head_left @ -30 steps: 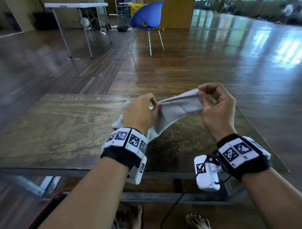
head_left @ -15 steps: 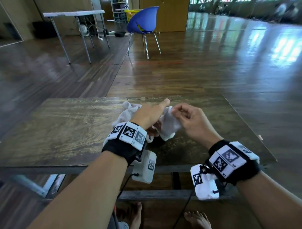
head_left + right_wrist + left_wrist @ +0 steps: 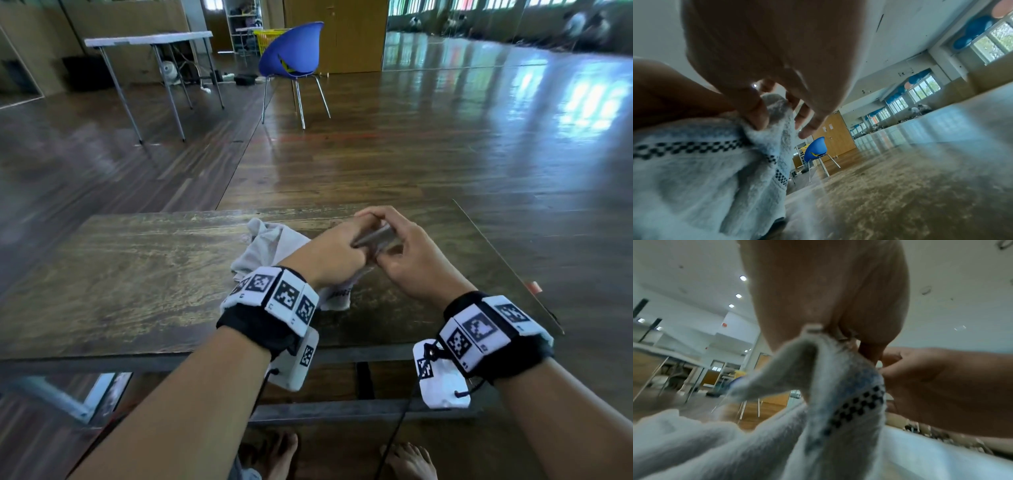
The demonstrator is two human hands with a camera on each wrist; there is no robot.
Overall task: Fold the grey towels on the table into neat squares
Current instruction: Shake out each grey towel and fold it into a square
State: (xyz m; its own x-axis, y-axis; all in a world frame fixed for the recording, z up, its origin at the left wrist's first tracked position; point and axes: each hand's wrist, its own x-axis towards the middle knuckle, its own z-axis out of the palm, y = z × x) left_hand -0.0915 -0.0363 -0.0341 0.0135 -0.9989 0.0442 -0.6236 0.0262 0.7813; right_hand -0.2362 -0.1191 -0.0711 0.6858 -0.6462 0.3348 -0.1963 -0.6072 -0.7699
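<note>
A crumpled grey towel [image 3: 270,245] lies on the wooden table [image 3: 137,274], bunched to the left of my hands. Over the table's middle, my left hand [image 3: 346,240] and right hand [image 3: 387,233] meet, both holding the same raised stretch of towel edge. In the left wrist view the towel [image 3: 838,386] hangs from my curled left fingers and shows a dark checkered band. In the right wrist view my right thumb [image 3: 756,113] and fingers pinch the towel [image 3: 764,141] at its top fold. The part of the towel under my hands is hidden.
A blue chair [image 3: 291,54] and a white folding table [image 3: 147,37] stand far back on the wooden floor. The table's right edge [image 3: 507,267] runs close to my right wrist, with a small red bit [image 3: 534,286] on it.
My hands were apart with the towel stretched between them in the air. They have come together low over the table, and the towel now sags in a bunch to the left.
</note>
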